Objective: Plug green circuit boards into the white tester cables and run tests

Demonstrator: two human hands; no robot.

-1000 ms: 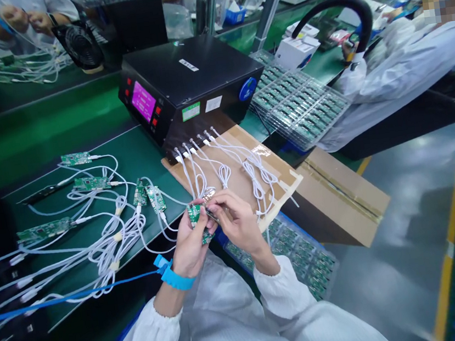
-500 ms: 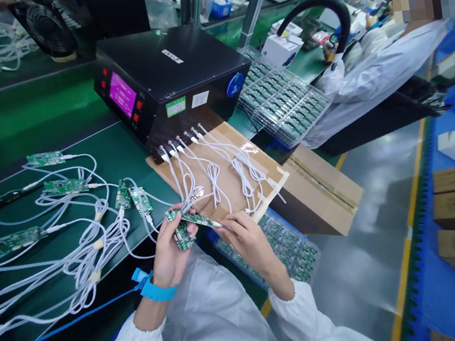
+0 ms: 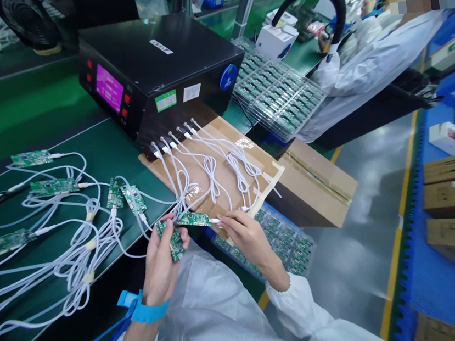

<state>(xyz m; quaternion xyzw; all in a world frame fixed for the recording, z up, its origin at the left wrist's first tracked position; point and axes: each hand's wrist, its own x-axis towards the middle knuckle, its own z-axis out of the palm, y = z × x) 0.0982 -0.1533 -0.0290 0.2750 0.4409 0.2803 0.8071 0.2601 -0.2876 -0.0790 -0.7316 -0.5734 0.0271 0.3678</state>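
My left hand point(image 3: 160, 267), with a blue strap point(image 3: 149, 312) at its wrist, is closed around a green circuit board point(image 3: 171, 242). A second board point(image 3: 193, 219) points rightward from beside its fingers; whether those fingers also grip it I cannot tell. At that board's right end is a white cable plug point(image 3: 214, 221), pinched between the thumb and fingers of my right hand point(image 3: 247, 237). Left of my hands, several boards, such as one with a cable on it point(image 3: 133, 198), lie on the green bench point(image 3: 94, 137) among bundled white cables point(image 3: 95, 245).
A black test box point(image 3: 151, 58) with a lit screen stands behind, white cables running from its front over a cardboard sheet point(image 3: 223, 132). Trays of boards point(image 3: 280, 95) lie beyond it and below point(image 3: 295, 245). A carton point(image 3: 316, 182) and a co-worker's sleeve point(image 3: 379, 58) are at right.
The view has shifted slightly. The board in my left hand has turned to show more of its face, and the second board now lies flatter, extending right. My right hand stays at the plug.
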